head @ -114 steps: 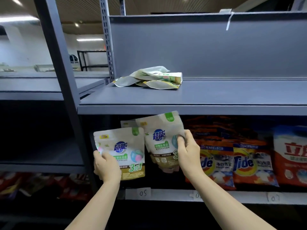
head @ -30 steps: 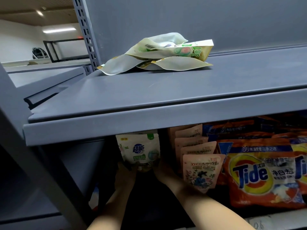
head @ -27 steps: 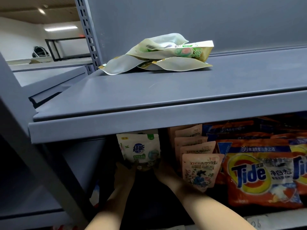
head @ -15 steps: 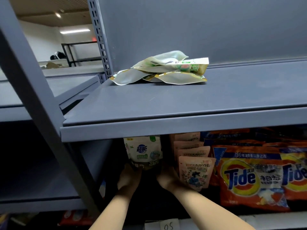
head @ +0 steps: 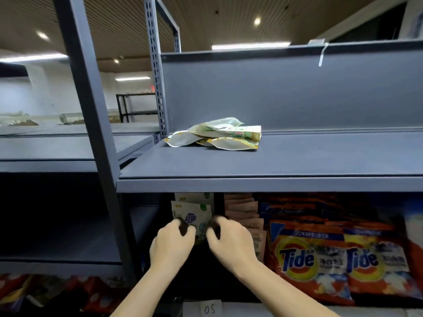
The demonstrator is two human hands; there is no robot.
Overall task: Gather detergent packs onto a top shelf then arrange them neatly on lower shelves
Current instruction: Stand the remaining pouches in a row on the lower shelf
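Nearest, a white label marked 05 (head: 210,309) is seen on the lower shelf's front edge. Just above the label, the left hand (head: 171,244) and right hand (head: 230,242) are held with fingers curled, empty, just before an upright white detergent pack (head: 193,217); contact cannot be told. Right of that pack, orange Tide bags (head: 309,259) are stacked. Above, flat detergent packs (head: 215,135) are piled on the grey top shelf (head: 297,161). Beyond, ceiling lights (head: 250,45) are lit.

Grey steel shelving (head: 274,183) under a slatted ceiling (head: 114,24) with lights.
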